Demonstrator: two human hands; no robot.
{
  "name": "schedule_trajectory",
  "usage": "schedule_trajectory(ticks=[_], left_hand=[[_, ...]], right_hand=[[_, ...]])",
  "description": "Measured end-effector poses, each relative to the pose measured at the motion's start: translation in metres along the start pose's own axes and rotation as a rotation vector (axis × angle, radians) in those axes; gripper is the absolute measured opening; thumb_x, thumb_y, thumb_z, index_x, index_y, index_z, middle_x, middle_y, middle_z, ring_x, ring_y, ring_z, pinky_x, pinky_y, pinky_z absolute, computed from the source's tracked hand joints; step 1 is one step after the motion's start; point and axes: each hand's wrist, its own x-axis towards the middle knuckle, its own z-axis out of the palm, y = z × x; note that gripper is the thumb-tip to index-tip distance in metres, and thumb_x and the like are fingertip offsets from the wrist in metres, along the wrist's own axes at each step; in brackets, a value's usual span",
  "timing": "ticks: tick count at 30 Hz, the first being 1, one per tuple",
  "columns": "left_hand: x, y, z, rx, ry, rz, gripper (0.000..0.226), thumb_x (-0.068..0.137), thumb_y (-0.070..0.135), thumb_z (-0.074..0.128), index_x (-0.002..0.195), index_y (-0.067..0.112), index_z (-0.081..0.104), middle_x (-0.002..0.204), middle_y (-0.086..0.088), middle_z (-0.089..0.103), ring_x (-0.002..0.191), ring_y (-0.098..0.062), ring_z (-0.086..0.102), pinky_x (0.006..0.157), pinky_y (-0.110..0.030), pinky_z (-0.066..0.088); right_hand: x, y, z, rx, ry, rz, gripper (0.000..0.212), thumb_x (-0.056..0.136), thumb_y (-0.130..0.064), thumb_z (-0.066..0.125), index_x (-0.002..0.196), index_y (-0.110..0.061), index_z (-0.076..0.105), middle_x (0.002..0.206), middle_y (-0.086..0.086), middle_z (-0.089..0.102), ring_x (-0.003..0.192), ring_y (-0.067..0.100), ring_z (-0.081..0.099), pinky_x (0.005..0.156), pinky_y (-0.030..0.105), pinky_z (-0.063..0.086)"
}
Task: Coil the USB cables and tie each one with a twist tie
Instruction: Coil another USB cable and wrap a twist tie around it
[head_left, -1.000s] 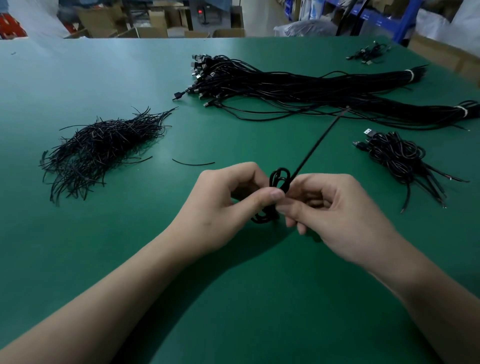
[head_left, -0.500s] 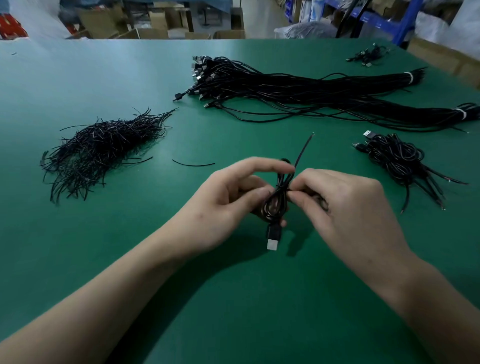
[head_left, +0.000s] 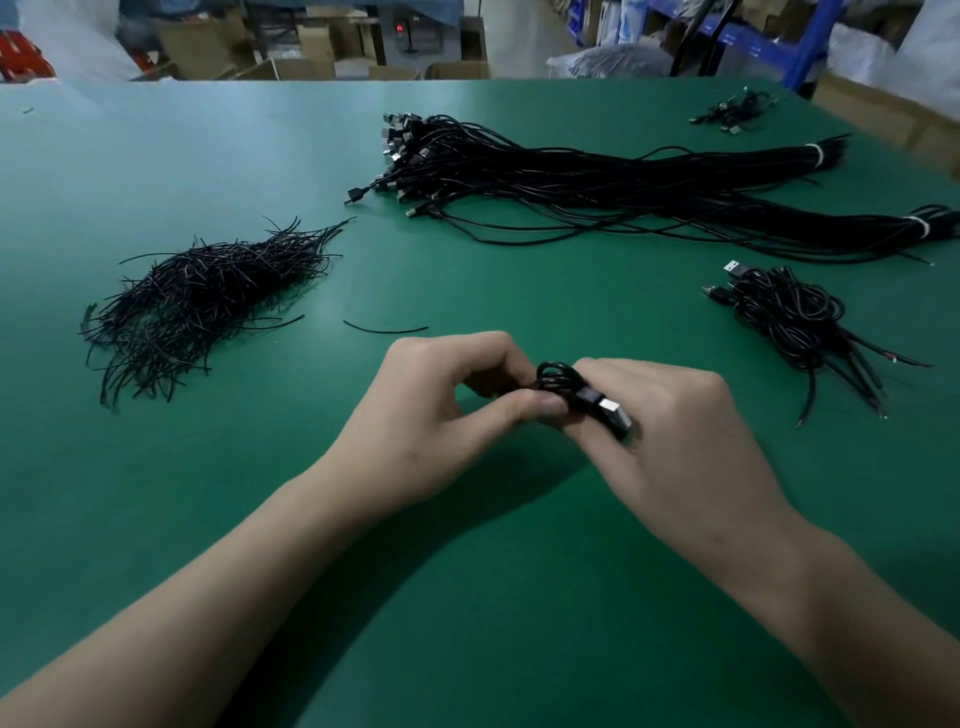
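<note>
Centrally, glossy black looped cable (head_left: 558, 376); both hands.

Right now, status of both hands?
Left hand: pinching the coiled USB cable.
Right hand: curled round the same coil, plug sticking out.

green table (head_left: 156, 519) | left: heap of twist ties (head_left: 202, 296) | near it: one loose tie (head_left: 384, 329) | back: long cable bundles (head_left: 597, 182) | right: coiled cables (head_left: 784, 317) | far right: small cable cluster (head_left: 735, 110)
</note>
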Motion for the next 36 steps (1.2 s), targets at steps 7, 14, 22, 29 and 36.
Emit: schedule_trajectory(ticks=[7,14,22,29,36], left_hand=[[0.000,0.010,0.007,-0.323,0.041,-0.151,0.025,0.092,0.031,0.072,0.076,0.014,0.064,0.067,-0.004,0.069,0.062,-0.020,0.070,0.062,-0.043,0.058],[-0.002,0.003,0.016,-0.648,0.063,-0.316,0.020,0.098,0.020,0.064,0.109,0.016,0.047,0.061,-0.011,0.058,0.049,-0.027,0.057,0.049,-0.031,0.048],[-0.001,-0.007,0.004,-0.086,-0.115,0.008,0.028,0.093,0.014,0.070,0.120,0.022,0.070,0.097,0.007,0.075,0.094,-0.009,0.070,0.077,-0.021,0.050],[0.000,-0.009,-0.002,-0.086,-0.054,-0.031,0.013,0.089,0.026,0.074,0.093,0.013,0.077,0.098,0.007,0.074,0.094,-0.013,0.069,0.084,-0.031,0.053],[-0.001,0.000,0.004,-0.408,-0.054,-0.177,0.021,0.090,0.034,0.070,0.100,0.017,0.063,0.077,-0.003,0.069,0.071,-0.027,0.061,0.072,-0.043,0.050]], right_hand=[[0.002,0.000,-0.003,0.069,0.128,0.008,0.007,0.086,-0.017,0.073,0.082,-0.012,0.070,0.068,-0.011,0.056,0.063,0.004,0.045,0.059,0.015,0.037],[0.002,0.002,0.000,-0.047,0.055,-0.057,0.018,0.096,-0.022,0.066,0.081,-0.011,0.066,0.070,-0.003,0.062,0.063,0.017,0.054,0.061,0.034,0.046],[0.000,0.013,-0.001,0.399,-0.013,0.315,0.020,0.087,-0.008,0.074,0.076,-0.023,0.070,0.062,-0.003,0.064,0.053,0.011,0.059,0.052,0.023,0.046],[0.000,0.007,-0.001,0.463,-0.083,0.304,0.011,0.089,-0.019,0.074,0.078,-0.020,0.072,0.064,-0.002,0.066,0.054,0.011,0.060,0.054,0.024,0.049],[0.002,0.005,-0.006,0.077,0.023,0.012,0.018,0.092,-0.024,0.072,0.080,-0.012,0.066,0.068,-0.006,0.061,0.061,0.013,0.051,0.060,0.031,0.044]])
